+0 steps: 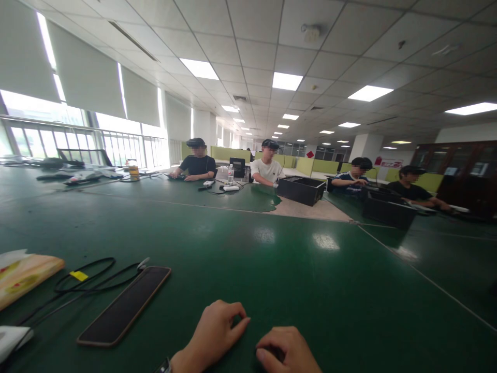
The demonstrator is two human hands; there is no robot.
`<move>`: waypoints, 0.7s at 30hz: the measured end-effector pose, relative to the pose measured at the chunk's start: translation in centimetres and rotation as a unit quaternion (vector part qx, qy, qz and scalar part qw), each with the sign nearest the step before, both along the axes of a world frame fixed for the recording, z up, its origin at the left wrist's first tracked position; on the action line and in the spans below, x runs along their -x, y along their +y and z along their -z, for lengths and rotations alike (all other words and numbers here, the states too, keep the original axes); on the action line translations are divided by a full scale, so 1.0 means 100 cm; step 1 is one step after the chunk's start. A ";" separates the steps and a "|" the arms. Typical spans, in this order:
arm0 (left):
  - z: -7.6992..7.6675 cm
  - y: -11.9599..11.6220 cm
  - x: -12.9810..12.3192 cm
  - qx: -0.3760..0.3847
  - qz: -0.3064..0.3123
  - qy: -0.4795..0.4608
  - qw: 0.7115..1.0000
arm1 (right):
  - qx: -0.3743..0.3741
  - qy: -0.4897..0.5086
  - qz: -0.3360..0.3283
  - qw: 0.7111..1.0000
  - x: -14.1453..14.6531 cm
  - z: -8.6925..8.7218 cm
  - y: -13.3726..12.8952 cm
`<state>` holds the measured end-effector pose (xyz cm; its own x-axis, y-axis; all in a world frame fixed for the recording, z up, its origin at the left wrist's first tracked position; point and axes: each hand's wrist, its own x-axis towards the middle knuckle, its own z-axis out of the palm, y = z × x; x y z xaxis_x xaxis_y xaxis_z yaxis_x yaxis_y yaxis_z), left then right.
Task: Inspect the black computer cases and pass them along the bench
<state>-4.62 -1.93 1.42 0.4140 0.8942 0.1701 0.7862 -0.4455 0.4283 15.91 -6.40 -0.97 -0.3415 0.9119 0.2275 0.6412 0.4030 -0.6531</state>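
Observation:
My left hand [215, 331] rests on the green tabletop [233, 259], its fingers curled and the thumb tip close to the index finger. Green surface shows through the gap between them, and I see nothing held there. Just to the right, apart from it, my right hand [289, 349] is curled closed at the bottom edge of the view. A dark patch lies inside its fingers; whether that is a small object or shadow I cannot make out. Left of both hands lies a phone [126, 305] with a dark screen. A watch [165, 366] is on my left wrist.
Beside the phone run a looped black cable [87, 287] with a yellow tag, a snack-like packet [29, 274] and a white device [13, 339]. Across the table, several people sit near black boxes [301, 190] [388, 207]. A bottle [230, 175] stands among devices at the far side.

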 end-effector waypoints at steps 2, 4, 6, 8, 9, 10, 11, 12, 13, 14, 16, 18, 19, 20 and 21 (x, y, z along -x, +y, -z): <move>0.000 0.000 0.000 0.001 -0.002 0.002 1.000 | 0.004 -0.001 -0.004 1.000 0.000 -0.001 0.000; 0.001 -0.001 0.000 0.003 0.000 0.002 1.000 | 0.014 -0.007 -0.007 1.000 0.000 -0.005 -0.001; 0.001 -0.002 -0.001 0.006 0.006 0.001 1.000 | 0.018 -0.013 -0.010 1.000 -0.001 -0.008 -0.002; 0.001 -0.003 -0.002 0.010 0.011 0.002 1.000 | 0.016 -0.014 -0.005 1.000 -0.001 -0.008 -0.002; 0.001 -0.004 -0.002 0.012 0.011 0.002 1.000 | 0.012 -0.013 -0.001 1.000 -0.001 -0.007 -0.002; 0.001 -0.004 -0.002 0.014 0.011 0.002 1.000 | 0.009 -0.012 0.004 1.000 -0.001 -0.006 -0.002; 0.001 -0.004 -0.003 0.015 0.011 0.001 1.000 | 0.007 -0.010 0.008 1.000 -0.001 -0.004 -0.001; 0.001 -0.004 -0.003 0.015 0.011 -0.001 1.000 | 0.004 -0.008 0.010 1.000 -0.001 -0.003 -0.001; 0.001 -0.004 -0.003 0.015 0.012 -0.003 1.000 | 0.000 -0.007 0.009 1.000 -0.001 -0.003 -0.001; 0.001 -0.004 -0.004 0.014 0.014 -0.005 1.000 | -0.001 -0.006 0.004 1.000 -0.001 -0.003 -0.001; 0.002 -0.004 -0.004 0.013 0.020 -0.010 1.000 | 0.003 -0.007 -0.005 1.000 -0.001 -0.005 -0.002; 0.003 -0.004 -0.004 0.014 0.023 -0.011 1.000 | 0.008 -0.009 -0.007 1.000 -0.001 -0.008 -0.002; 0.004 -0.004 -0.004 0.015 0.022 -0.010 1.000 | 0.007 -0.009 -0.007 1.000 -0.001 -0.009 -0.003; 0.005 -0.004 -0.004 0.015 0.021 -0.009 1.000 | 0.004 -0.008 -0.006 1.000 -0.001 -0.009 -0.003; 0.005 -0.004 -0.004 0.015 0.021 -0.008 1.000 | 0.000 -0.005 -0.004 1.000 -0.001 -0.008 -0.003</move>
